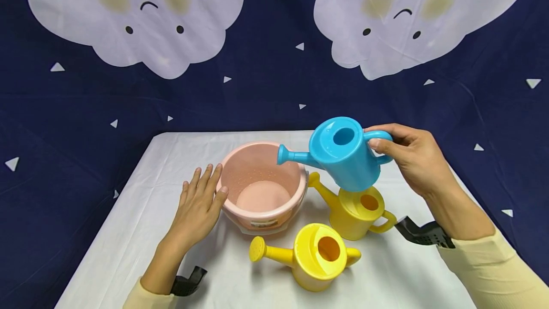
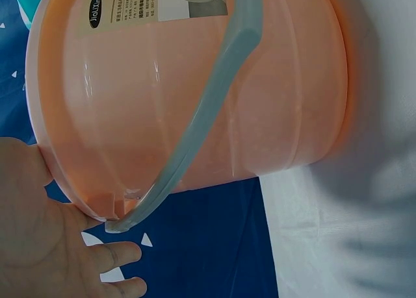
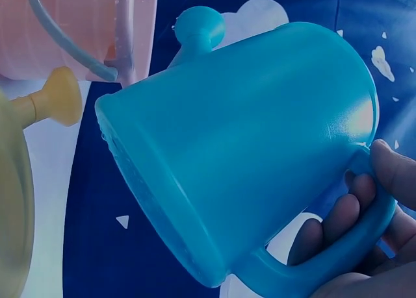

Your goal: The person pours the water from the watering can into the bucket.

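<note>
My right hand [image 1: 413, 156] grips the handle of a blue watering can [image 1: 353, 163], its fingers curled round it in the right wrist view. The can is held up in the air, its spout pointing left over the right rim of a pink bucket [image 1: 296, 194]. Water drops cling to the can's base [image 3: 156, 213]. At the bucket's left rim rests my left hand [image 1: 195, 209], fingers straight and the thumb at the edge. Just below the blue can stands a yellow watering can [image 1: 349, 213], partly covered by it. A second yellow watering can [image 1: 310, 271] stands nearer.
A white cloth covers the table [image 1: 128, 232]. Behind it hangs a dark blue backdrop [image 1: 274, 85] with clouds and small white triangles. The bucket's grey handle [image 2: 195, 136] hangs down along its side, below a printed label [image 2: 143, 6].
</note>
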A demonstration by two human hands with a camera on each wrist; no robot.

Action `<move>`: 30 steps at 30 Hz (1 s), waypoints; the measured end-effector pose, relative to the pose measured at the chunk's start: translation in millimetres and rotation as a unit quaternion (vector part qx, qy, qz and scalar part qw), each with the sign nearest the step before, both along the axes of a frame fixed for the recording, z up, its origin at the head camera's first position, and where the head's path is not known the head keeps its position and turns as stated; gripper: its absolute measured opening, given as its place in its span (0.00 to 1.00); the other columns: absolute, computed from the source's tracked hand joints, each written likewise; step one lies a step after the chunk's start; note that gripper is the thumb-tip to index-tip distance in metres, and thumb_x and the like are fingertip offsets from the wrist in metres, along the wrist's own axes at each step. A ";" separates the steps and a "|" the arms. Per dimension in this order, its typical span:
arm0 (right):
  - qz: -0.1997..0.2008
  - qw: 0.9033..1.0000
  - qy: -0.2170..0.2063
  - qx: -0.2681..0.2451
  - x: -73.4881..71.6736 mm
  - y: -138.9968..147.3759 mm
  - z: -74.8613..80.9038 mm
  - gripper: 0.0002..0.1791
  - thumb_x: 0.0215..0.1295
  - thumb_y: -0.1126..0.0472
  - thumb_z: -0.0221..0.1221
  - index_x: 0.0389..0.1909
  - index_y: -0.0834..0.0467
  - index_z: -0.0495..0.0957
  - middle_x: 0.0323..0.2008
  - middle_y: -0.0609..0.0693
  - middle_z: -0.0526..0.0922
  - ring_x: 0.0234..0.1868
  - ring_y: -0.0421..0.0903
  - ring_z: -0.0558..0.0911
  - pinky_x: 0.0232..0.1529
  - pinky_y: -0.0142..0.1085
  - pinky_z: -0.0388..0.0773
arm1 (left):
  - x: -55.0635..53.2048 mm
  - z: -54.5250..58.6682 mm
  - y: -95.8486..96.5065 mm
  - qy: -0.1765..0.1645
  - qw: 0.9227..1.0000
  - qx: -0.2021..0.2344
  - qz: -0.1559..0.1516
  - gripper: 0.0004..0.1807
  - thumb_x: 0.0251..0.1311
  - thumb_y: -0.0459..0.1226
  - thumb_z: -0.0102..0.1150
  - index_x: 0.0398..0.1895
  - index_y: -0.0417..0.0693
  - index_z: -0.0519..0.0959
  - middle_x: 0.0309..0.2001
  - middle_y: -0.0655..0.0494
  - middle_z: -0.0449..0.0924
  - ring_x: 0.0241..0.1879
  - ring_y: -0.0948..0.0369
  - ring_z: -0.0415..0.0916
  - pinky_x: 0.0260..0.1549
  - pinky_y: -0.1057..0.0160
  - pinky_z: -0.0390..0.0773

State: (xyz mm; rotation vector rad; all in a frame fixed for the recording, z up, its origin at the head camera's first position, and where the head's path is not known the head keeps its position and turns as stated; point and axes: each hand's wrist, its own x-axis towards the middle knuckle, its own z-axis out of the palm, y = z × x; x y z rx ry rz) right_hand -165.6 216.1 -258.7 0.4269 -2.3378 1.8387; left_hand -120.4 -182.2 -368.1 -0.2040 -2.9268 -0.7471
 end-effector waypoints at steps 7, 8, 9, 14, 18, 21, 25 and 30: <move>-0.028 0.998 0.002 0.063 0.6 -3.7 5.7 0.18 0.61 0.59 0.62 0.51 0.63 0.79 0.40 0.41 0.84 0.49 0.42 0.77 0.44 0.25 0.75 | 0.4 -0.2 1.1 -0.001 1.000 0.000 0.001 0.32 0.71 0.57 0.26 0.75 0.62 0.43 0.76 0.47 0.43 0.76 0.46 0.31 0.69 0.36 0.33; -0.030 0.997 0.002 0.069 0.8 -4.1 6.5 0.18 0.61 0.58 0.62 0.51 0.63 0.79 0.40 0.41 0.84 0.49 0.42 0.77 0.44 0.25 0.75 | 0.5 0.1 1.3 -0.001 1.000 -0.001 0.002 0.32 0.71 0.57 0.26 0.75 0.62 0.43 0.76 0.47 0.43 0.76 0.46 0.31 0.69 0.36 0.33; -0.032 0.996 0.005 0.077 0.9 -4.6 7.3 0.18 0.62 0.58 0.62 0.51 0.63 0.79 0.40 0.40 0.84 0.49 0.42 0.77 0.44 0.25 0.75 | 0.5 0.2 1.3 0.000 1.000 -0.001 0.001 0.32 0.71 0.57 0.27 0.75 0.62 0.43 0.76 0.47 0.43 0.76 0.46 0.31 0.68 0.36 0.33; -0.026 0.996 0.012 0.088 1.6 -6.6 10.7 0.18 0.62 0.59 0.62 0.51 0.63 0.78 0.41 0.40 0.84 0.49 0.42 0.77 0.44 0.25 0.75 | 0.7 0.9 1.6 -0.001 1.000 -0.002 0.002 0.32 0.71 0.57 0.26 0.75 0.62 0.43 0.76 0.47 0.43 0.76 0.46 0.31 0.68 0.36 0.33; -0.022 0.996 0.011 0.088 1.8 -8.3 13.0 0.17 0.61 0.60 0.62 0.50 0.62 0.79 0.41 0.39 0.85 0.48 0.42 0.78 0.45 0.25 0.76 | 0.8 0.8 1.5 -0.002 1.000 -0.004 0.003 0.32 0.71 0.57 0.26 0.75 0.62 0.43 0.76 0.47 0.43 0.76 0.46 0.31 0.69 0.36 0.33; -0.022 0.996 0.006 0.091 1.9 -9.4 14.7 0.16 0.61 0.60 0.62 0.50 0.61 0.80 0.41 0.38 0.85 0.48 0.41 0.79 0.45 0.25 0.76 | 0.6 0.2 1.3 -0.001 1.000 -0.005 0.004 0.32 0.71 0.57 0.26 0.75 0.61 0.43 0.76 0.47 0.43 0.76 0.46 0.31 0.69 0.36 0.33; -0.019 0.996 0.000 0.088 1.8 -10.8 17.0 0.16 0.61 0.61 0.62 0.50 0.61 0.80 0.42 0.38 0.85 0.48 0.41 0.79 0.46 0.25 0.76 | 0.3 -0.2 1.2 0.000 1.000 -0.005 0.004 0.32 0.71 0.57 0.26 0.75 0.61 0.43 0.76 0.46 0.43 0.76 0.46 0.31 0.69 0.36 0.33; -0.018 0.995 -0.001 0.096 1.4 -13.0 19.0 0.17 0.61 0.59 0.62 0.50 0.60 0.80 0.42 0.37 0.85 0.48 0.41 0.79 0.46 0.26 0.76 | -0.2 -0.4 0.4 -0.001 1.000 -0.004 0.003 0.32 0.71 0.58 0.26 0.75 0.62 0.43 0.76 0.47 0.43 0.76 0.46 0.31 0.69 0.36 0.33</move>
